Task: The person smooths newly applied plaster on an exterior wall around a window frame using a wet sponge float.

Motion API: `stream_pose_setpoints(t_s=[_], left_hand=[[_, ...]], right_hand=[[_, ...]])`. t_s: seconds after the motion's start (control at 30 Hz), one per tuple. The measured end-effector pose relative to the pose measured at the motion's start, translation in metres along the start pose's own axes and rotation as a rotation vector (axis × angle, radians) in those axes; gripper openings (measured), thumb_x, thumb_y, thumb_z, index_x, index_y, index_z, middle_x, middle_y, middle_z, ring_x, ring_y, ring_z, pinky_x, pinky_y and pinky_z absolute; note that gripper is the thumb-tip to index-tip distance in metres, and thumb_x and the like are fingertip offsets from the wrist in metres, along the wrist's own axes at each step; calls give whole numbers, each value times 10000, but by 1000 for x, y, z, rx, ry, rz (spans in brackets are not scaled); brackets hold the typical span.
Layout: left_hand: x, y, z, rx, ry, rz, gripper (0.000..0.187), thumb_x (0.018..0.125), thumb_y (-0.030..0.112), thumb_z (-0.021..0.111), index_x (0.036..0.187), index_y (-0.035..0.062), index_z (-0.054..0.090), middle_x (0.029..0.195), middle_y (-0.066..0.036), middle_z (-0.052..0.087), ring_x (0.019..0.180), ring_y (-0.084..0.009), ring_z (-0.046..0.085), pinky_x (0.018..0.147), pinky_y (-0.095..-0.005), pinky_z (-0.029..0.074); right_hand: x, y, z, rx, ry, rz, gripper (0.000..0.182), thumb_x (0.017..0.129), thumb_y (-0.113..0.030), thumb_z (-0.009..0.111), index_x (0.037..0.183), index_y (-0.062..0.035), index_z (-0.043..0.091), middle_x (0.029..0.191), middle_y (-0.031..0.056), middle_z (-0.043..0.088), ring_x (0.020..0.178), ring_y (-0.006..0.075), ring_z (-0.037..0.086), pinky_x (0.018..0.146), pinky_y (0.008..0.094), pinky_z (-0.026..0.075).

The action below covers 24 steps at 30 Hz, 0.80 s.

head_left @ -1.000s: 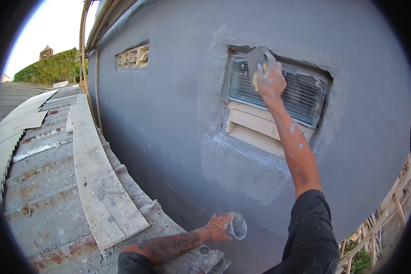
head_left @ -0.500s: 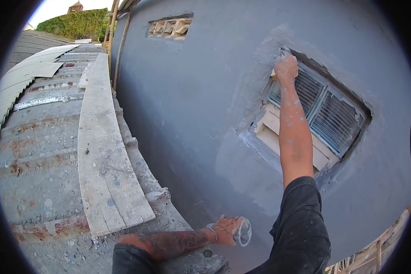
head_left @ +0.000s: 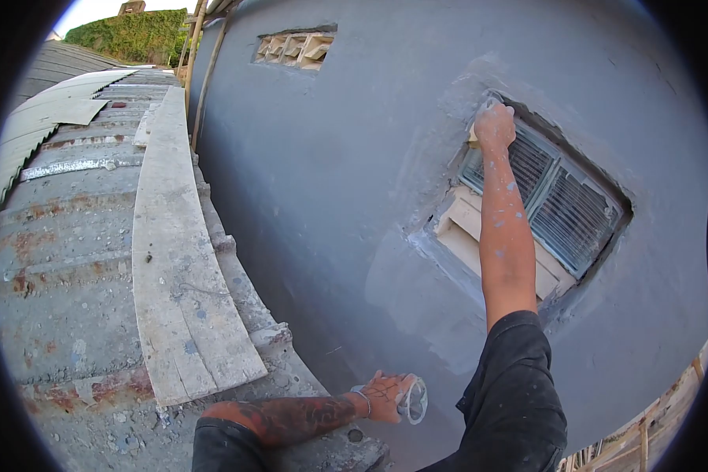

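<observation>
My right hand (head_left: 495,126) is raised to the top left corner of the window (head_left: 578,208), its fingers closed against the edge of the opening. Whatever it grips is mostly hidden by the fist; only a small pale bit shows above the knuckles. Pale paint spots dot that forearm. Low in front of the grey wall (head_left: 330,181), my left hand (head_left: 385,396) is wrapped round a clear cup (head_left: 414,400), its round rim facing right. What the cup contains cannot be made out. Rough plaster surrounds the window, and beige slats (head_left: 466,228) fill its lower left part.
On the left lies a dirty, rusty corrugated roof (head_left: 71,315) with a long pale board (head_left: 177,259) on it. A narrow gap separates roof and wall. Wooden poles (head_left: 206,86) stand at the far end. Higher on the wall is a small vent opening (head_left: 295,49).
The view has shifted slightly, so window and right hand sit a little differently in frame. My right hand stays at the window corner; my left hand still holds the cup.
</observation>
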<state>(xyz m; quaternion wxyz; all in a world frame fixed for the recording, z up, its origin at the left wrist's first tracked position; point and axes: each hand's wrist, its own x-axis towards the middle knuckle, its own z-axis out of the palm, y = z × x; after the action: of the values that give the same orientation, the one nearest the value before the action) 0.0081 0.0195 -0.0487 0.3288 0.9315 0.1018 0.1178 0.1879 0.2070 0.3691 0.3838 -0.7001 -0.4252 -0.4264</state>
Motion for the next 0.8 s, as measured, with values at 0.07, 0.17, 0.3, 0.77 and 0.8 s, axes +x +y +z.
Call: stream_pose_setpoints(t_s=[0.07, 0.17, 0.3, 0.77, 0.8], left_hand=[[-2, 7, -5, -16, -57, -9, 936, 643, 363, 684, 1387, 7, 241, 1317, -209, 411, 1235, -370, 397, 1044, -538, 221], [2, 1, 3, 3, -35, 10, 933, 642, 361, 683, 1386, 9, 244, 1327, -211, 403, 1235, -368, 398, 1045, -541, 218], [0, 5, 2, 0, -59, -18, 905, 652, 319, 690, 1387, 39, 243, 1321, -191, 404, 1254, -355, 381, 1067, -567, 197], [1, 2, 6, 23, 52, 39, 844, 623, 317, 693, 1329, 30, 329, 1266, -208, 459, 1169, -375, 456, 1001, -544, 265], [2, 3, 3, 11, -3, 15, 875, 633, 291, 691, 1363, 32, 285, 1300, -202, 429, 1207, -368, 426, 1027, -561, 245]], right_hand=[[-14, 0, 3, 2, -28, -10, 252, 847, -218, 487, 1001, -83, 632, 1067, 192, 552, 966, 396, 582, 807, 473, 470], [-62, 15, -4, -94, -157, -181, 259, 831, -233, 514, 1017, -113, 646, 1033, 180, 567, 950, 389, 588, 794, 476, 473], [-69, 11, -29, -73, -222, -282, 329, 823, -255, 531, 1127, -163, 617, 1009, 167, 579, 922, 368, 598, 762, 483, 479], [-70, -3, -11, -128, 3, -494, 292, 818, -201, 558, 1104, -153, 591, 1031, 149, 580, 863, 334, 617, 711, 436, 501], [-57, -5, -24, -134, 148, -575, 291, 832, -182, 550, 1121, -183, 580, 1006, 115, 581, 829, 312, 618, 679, 422, 507]])
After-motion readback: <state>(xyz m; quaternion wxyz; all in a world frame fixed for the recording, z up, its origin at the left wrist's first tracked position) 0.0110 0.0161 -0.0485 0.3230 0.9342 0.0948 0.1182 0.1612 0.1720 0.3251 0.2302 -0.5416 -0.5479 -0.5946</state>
